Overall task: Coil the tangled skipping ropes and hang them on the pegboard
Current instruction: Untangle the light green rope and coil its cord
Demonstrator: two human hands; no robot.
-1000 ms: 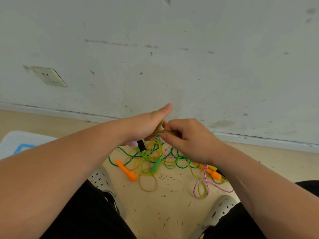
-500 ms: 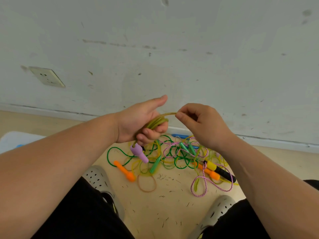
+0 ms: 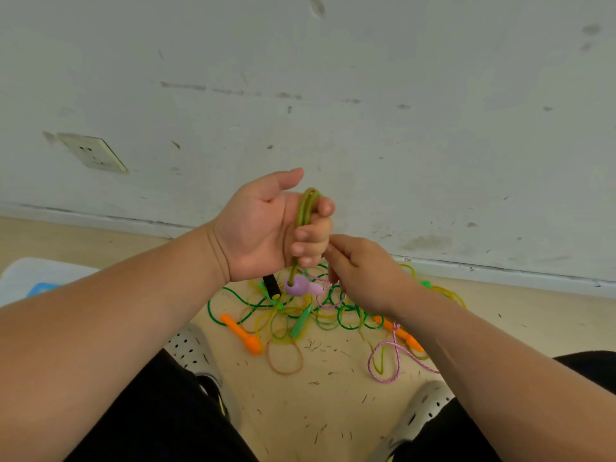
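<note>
My left hand [image 3: 266,228] is raised palm up, fingers curled round several loops of olive-yellow rope [image 3: 305,208]. A lilac handle [image 3: 300,286] dangles from that rope just below the fist. My right hand [image 3: 361,271] sits right beside it, lower, fingers bent near the rope; what they pinch is hidden. Below both hands a tangle of ropes [image 3: 310,315] lies on the floor: green, yellow and pink-white braided cords, with an orange handle [image 3: 241,335] and a green handle [image 3: 301,323].
A white wall with a socket [image 3: 93,156] and skirting board runs close behind the pile. A brown rubber band [image 3: 285,358] lies on the wooden floor. My two grey perforated shoes [image 3: 196,351] and black trouser legs flank the pile. A white-blue mat [image 3: 36,278] is at left.
My left hand has turned palm up and lifted the rope loops higher. My right hand dropped from the loop's top to beside the left fist. The lilac handle now hangs lower.
</note>
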